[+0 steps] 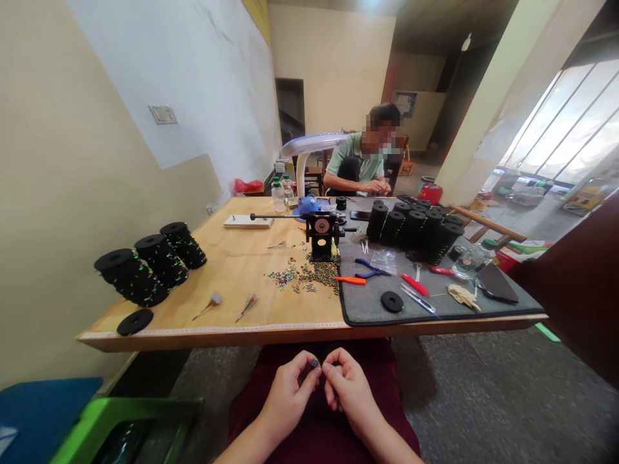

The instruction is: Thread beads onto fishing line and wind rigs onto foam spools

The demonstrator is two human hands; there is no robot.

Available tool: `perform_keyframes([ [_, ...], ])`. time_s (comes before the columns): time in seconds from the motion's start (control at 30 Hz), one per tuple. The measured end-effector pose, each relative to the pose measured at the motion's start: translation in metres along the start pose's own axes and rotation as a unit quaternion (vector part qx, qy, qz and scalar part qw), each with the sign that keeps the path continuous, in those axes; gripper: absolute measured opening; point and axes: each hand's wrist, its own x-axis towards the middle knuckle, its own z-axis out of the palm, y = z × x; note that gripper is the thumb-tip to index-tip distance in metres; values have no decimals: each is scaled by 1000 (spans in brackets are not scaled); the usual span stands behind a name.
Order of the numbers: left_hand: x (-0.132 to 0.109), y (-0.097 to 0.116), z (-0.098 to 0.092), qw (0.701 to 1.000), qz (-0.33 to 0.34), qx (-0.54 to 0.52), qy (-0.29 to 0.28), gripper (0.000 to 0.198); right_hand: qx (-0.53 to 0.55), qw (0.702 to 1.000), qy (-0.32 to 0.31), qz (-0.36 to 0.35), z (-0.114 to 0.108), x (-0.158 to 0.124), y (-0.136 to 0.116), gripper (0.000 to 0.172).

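Note:
My left hand (291,388) is closed over my lap, thumb and fingers pinching a small dark round piece (314,363). Close beside it my right hand (349,386) is also closed, its thumb and forefinger pressed together near that piece; whatever they grip is too small to make out. Beyond the hands, on the wooden table (178,309), lie a heap of small brass-coloured parts (316,276) and several coloured beads (283,277). A small black hand-cranked machine (322,235) stands behind them.
Stacks of black spools stand at left (155,270) and right (411,225). On the grey mat (360,309) lie blue-handled pliers (372,268), scissors (418,299) and a black disc (391,301). A lamp (309,145) rises behind; another person (360,161) sits across the table.

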Motion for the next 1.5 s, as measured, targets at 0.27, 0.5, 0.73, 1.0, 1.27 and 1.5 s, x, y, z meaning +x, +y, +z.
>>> perform_keyframes([
  [0.27, -1, -1, 2, 999, -14, -34, -7, 21, 83, 996, -7, 18, -2, 0, 2, 38],
  [0.5, 1, 4, 1, 999, -16, -35, -14, 21, 163, 986, -5, 37, -3, 3, 2, 36],
  [0.73, 0, 5, 0, 998, -18, -51, -23, 19, 129, 991, 18, 23, -6, 4, 5, 38],
  [1.0, 0, 5, -1, 998, -25, -52, -31, 19, 95, 995, 27, -31, -7, 5, 6, 38],
  [1.27, 0, 5, 1, 994, -42, -89, -46, 20, 57, 996, 52, -53, -6, 3, 4, 38],
  [1.5, 2, 4, 2, 984, -78, -155, -42, 29, 46, 994, 53, -84, -6, 5, 6, 36],
])
